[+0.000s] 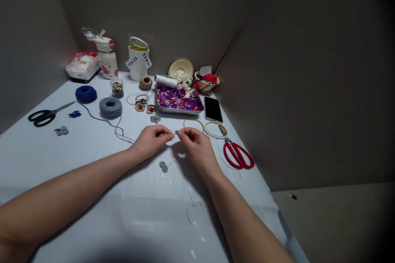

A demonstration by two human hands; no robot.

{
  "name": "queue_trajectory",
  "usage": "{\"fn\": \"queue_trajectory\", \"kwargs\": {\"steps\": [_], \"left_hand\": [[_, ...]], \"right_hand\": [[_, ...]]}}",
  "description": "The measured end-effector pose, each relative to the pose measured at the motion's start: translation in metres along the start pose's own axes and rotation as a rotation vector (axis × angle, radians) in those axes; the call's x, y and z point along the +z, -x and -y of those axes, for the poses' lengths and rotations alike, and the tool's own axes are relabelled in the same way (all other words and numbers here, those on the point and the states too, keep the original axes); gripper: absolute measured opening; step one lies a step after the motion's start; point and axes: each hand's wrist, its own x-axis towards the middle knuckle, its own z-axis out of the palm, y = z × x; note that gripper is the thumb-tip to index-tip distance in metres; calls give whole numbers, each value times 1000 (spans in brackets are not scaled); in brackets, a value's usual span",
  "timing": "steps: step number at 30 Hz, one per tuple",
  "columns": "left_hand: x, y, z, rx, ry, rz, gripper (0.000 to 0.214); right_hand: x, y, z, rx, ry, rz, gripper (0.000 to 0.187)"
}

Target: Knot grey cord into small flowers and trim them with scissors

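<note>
My left hand (150,143) and my right hand (197,148) meet in front of me above the white tablecloth (92,197). Their fingertips pinch a thin grey strand (173,133), and I cannot tell whether it is thread or a needle. A tiny grey bit (176,132) sits near my right fingertips. Below my hands lies a small grey-blue crocheted flower (163,167), trailing a pale thread (187,191). A similar flower (155,119) lies just beyond my hands. Cord hoops (194,124) rest past my right hand.
Beyond my hands stand a tray of purple beads (179,99), a phone (213,109), a white thread spool (166,81) and a twine ball (145,83). Red scissors (237,155) lie right; black scissors (43,116), navy yarn (86,94) and grey yarn (110,107) lie left.
</note>
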Motion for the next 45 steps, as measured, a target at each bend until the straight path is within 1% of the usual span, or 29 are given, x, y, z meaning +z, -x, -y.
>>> {"fn": "queue_trajectory", "kwargs": {"steps": [6,11,15,20,24,27,30,33,37,40,42,45], "left_hand": [[-4,-1,-2,21,-77,4,15],[-7,0,-5,41,-230,5,18],[-8,0,-7,33,-287,29,17],[-8,1,-7,44,-304,46,14],[-7,2,-6,68,-260,60,12],[-7,2,-5,71,-259,94,12],[-8,1,-4,92,-327,132,14],[-7,2,-4,107,-374,133,15],[-5,3,-5,137,-407,107,14],[-5,3,-5,138,-392,96,14],[-5,2,-4,107,-321,55,13],[-4,1,-2,28,-126,-47,12]], "right_hand": [[-5,-1,1,-3,63,76,19],[-6,0,1,-14,144,145,18],[-8,2,4,-26,200,186,16],[-10,3,5,-94,349,214,15],[-13,2,6,-161,483,264,14],[-16,3,7,-196,528,308,13],[-18,3,7,-219,539,330,11],[-18,3,7,-245,541,321,11],[-17,3,9,-279,561,273,11],[-16,3,11,-289,530,231,11],[-15,2,11,-244,429,188,11],[-14,-1,10,-95,208,114,16]]}}
